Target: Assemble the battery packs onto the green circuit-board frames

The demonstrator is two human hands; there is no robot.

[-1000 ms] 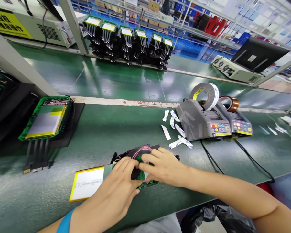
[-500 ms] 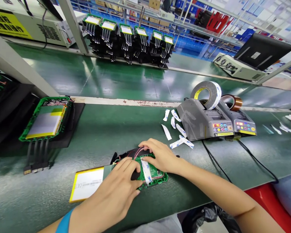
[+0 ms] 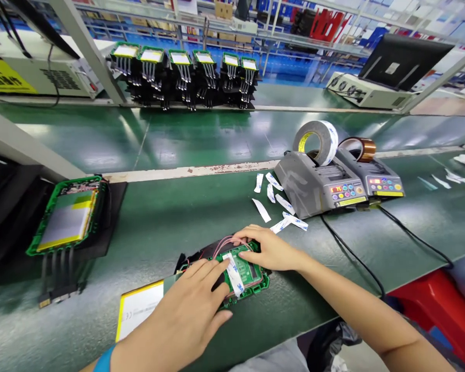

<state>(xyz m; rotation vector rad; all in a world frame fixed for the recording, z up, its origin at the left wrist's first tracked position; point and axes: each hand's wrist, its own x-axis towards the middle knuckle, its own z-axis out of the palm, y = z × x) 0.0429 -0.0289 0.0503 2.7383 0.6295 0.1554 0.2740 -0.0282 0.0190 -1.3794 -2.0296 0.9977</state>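
A green-framed circuit board assembly (image 3: pixel 251 274) lies on the bench in front of me, with thin pink wires looping at its far edge. A white tape strip with blue print (image 3: pixel 235 279) lies across it. My left hand (image 3: pixel 194 305) rests over the left part of the assembly, fingers spread, fingertips by the strip. My right hand (image 3: pixel 269 248) curves over the far right edge, thumb and fingers apart, touching the board and wires. A white battery pack with yellow edges (image 3: pixel 139 307) sticks out at the left, partly hidden by my left hand.
Loose tape strips (image 3: pixel 261 211) lie beside two tape dispensers (image 3: pixel 313 191) with cables. Another assembly (image 3: pixel 67 217) sits on black foam at the left. Several similar units (image 3: pixel 186 77) stand on the back ledge. A red stool (image 3: pixel 434 305) is at the lower right.
My left hand's fingers have straightened and spread near the strip. My right hand has shifted slightly to the right along the board's far edge. The camera view has also turned a little.
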